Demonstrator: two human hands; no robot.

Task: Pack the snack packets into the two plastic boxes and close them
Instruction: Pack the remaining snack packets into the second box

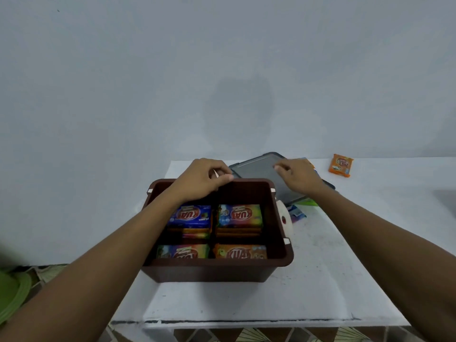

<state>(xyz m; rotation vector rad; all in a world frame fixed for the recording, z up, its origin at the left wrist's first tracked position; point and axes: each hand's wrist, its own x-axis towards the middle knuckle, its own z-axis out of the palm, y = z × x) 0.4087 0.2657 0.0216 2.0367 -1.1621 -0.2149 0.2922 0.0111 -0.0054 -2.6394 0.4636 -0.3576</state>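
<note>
A dark brown plastic box (pixel 212 271) stands open on the white table, holding several snack packets (pixel 239 214) in stacks. My left hand (pixel 204 180) is curled over the box's far rim, fingers closed on the edge. Behind the box lies a grey lid (pixel 256 169), tilted over things beneath it. My right hand (pixel 297 175) rests on the lid's right part with fingers bent onto it. One orange snack packet (pixel 341 165) lies alone at the far right. Another orange packet edge (pixel 308 162) shows behind my right hand.
The white table (pixel 320 280) ends at a front edge near the bottom. A white latch handle (pixel 283 219) hangs on the box's right side, with blue and green wrappers (pixel 297 212) beside it. A green object (pixel 11 292) sits low at the left. A bare wall stands behind.
</note>
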